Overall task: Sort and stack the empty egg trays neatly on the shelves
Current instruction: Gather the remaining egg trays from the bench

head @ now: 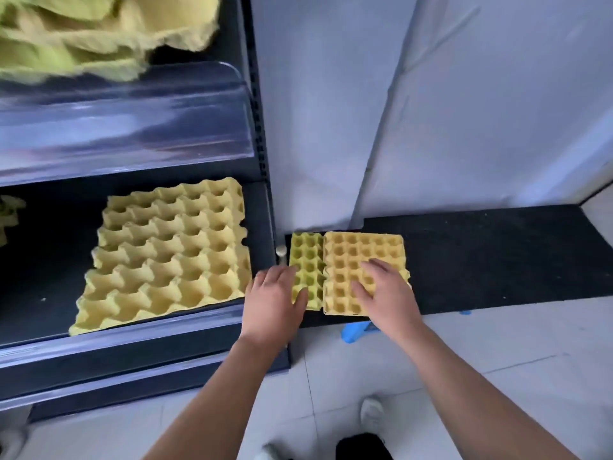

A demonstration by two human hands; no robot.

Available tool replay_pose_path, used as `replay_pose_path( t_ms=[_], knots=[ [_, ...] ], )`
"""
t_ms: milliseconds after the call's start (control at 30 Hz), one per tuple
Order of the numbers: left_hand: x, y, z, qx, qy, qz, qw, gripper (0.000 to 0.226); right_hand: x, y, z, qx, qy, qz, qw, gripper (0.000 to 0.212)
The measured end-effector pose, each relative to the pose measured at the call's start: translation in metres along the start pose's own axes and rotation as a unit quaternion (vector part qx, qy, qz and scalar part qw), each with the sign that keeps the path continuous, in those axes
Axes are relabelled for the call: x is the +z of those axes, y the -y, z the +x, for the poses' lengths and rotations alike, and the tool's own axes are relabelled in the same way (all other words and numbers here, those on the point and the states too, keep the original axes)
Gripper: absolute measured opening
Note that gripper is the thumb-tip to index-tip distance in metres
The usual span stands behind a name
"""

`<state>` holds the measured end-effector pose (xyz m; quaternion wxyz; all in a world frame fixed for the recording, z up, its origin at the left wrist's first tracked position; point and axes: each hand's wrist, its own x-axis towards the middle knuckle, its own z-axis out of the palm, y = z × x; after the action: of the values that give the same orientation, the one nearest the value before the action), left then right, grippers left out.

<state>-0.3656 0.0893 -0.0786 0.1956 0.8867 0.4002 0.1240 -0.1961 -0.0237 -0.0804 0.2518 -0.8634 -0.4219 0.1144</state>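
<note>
Two egg trays lie on a black mat (491, 254) on the floor beside the shelf unit: a greenish tray (306, 260) partly under a yellow tray (358, 257). My left hand (273, 298) grips the green tray's near left corner, thumb on top. My right hand (386, 295) rests flat on the yellow tray with spread fingers. A large yellow tray (166, 254) sits on the lower shelf (139, 336). Blurred greenish trays (83, 34) fill the upper shelf.
A clear plastic lip (132, 127) fronts the upper shelf. A dark shelf post (262, 144) stands between shelf and mat. White sheeting (431, 111) hangs behind. A blue scrap (356, 330) lies by the mat's edge. My shoes (371, 413) are on the tiled floor.
</note>
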Motion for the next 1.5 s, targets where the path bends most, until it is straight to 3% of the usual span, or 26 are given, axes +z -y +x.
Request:
replay_pose_path(
  t_ms=[367, 533, 767, 933, 1133, 1500],
  knots=[
    [0.155, -0.083, 0.056, -0.118, 0.135, 0.014, 0.984, 0.054, -0.015, -0.19, 0.048, 0.051, 0.096, -0.026, 0.994, 0.041],
    [0.21, -0.079, 0.077, -0.162, 0.193, 0.033, 0.967, 0.058, 0.019, -0.25, 0.069, 0.069, 0.137, -0.034, 0.988, 0.047],
    [0.283, -0.04, 0.106, -0.225, 0.244, 0.021, 0.943, 0.083, 0.087, -0.309, 0.087, 0.149, 0.179, -0.017, 0.972, 0.064],
    [0.333, -0.007, 0.122, -0.256, 0.272, 0.005, 0.928, 0.101, 0.14, -0.34, 0.095, 0.203, 0.207, -0.014, 0.957, 0.077],
    [0.37, 0.016, 0.129, -0.292, 0.279, -0.059, 0.913, 0.11, 0.176, -0.361, 0.105, 0.252, 0.201, 0.065, 0.945, 0.096],
    [0.345, -0.003, 0.125, -0.321, 0.223, -0.181, 0.902, 0.1, 0.142, -0.348, 0.111, 0.262, 0.148, 0.149, 0.942, 0.101]
  ],
)
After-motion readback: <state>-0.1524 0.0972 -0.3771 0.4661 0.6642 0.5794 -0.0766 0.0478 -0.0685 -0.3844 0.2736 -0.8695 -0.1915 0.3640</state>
